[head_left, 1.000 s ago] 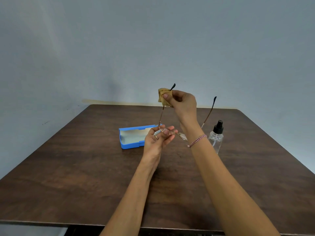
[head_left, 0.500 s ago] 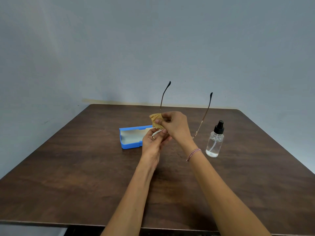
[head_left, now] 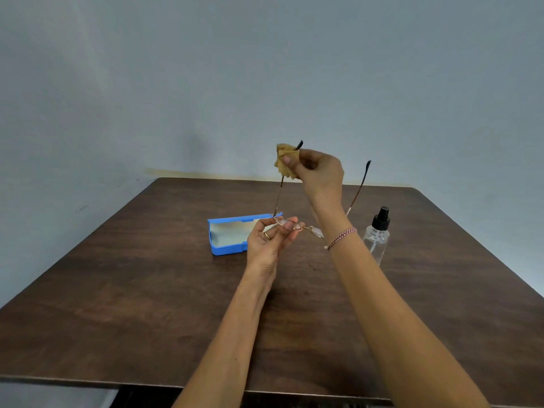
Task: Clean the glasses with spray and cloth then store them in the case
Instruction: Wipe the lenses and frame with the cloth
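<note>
Brown wooden table (head_left: 147, 290) is carrying an open blue case (head_left: 226, 235). Just right of the case, left hand (head_left: 269, 242) is pinching the glasses (head_left: 316, 231) by the front, fingers curled. Above the case's right end, right hand (head_left: 319, 175) is pinching a tan cloth (head_left: 284, 160) around one upright temple. Spray bottle (head_left: 376, 237) is standing well right of the case.
</note>
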`<state>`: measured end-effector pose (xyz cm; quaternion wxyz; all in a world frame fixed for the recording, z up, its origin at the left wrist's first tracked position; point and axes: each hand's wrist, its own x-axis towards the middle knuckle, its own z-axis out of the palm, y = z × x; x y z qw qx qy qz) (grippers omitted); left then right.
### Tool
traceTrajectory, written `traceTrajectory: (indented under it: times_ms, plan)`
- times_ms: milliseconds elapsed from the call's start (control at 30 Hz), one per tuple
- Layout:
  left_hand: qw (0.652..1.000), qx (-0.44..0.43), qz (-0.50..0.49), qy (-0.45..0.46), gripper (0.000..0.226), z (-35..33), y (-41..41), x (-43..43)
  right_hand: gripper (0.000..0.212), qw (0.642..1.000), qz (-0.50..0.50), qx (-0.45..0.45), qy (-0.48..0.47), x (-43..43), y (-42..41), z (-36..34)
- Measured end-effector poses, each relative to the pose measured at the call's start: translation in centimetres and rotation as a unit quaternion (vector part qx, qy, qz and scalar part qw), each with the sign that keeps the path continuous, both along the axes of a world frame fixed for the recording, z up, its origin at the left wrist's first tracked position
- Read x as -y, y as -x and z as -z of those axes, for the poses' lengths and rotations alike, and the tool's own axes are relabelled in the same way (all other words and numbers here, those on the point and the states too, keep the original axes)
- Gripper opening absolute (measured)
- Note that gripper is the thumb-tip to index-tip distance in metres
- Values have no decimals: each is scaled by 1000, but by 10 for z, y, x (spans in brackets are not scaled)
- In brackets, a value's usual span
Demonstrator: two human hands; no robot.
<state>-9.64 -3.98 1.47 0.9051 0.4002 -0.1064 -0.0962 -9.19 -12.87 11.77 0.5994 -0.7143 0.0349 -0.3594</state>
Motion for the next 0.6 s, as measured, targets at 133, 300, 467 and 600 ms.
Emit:
traceTrajectory:
  times_ms: [133,300,467,600]
  plan:
    - [1000,-2,-17,12,24,0,-1,-1,12,995,-36,-81,51,-6,5,28]
    - [999,-17,-25,-19,19,0,-3,-2,20,984,-50,-156,76,-8,9,48]
    - [1000,5,-13,13,29,1,-2,1,15,995,-25,-85,40,-4,4,21]
    - [1000,-8,-10,-12,35,0,-1,0,13,1000,-14,-11,5,2,2,-4]
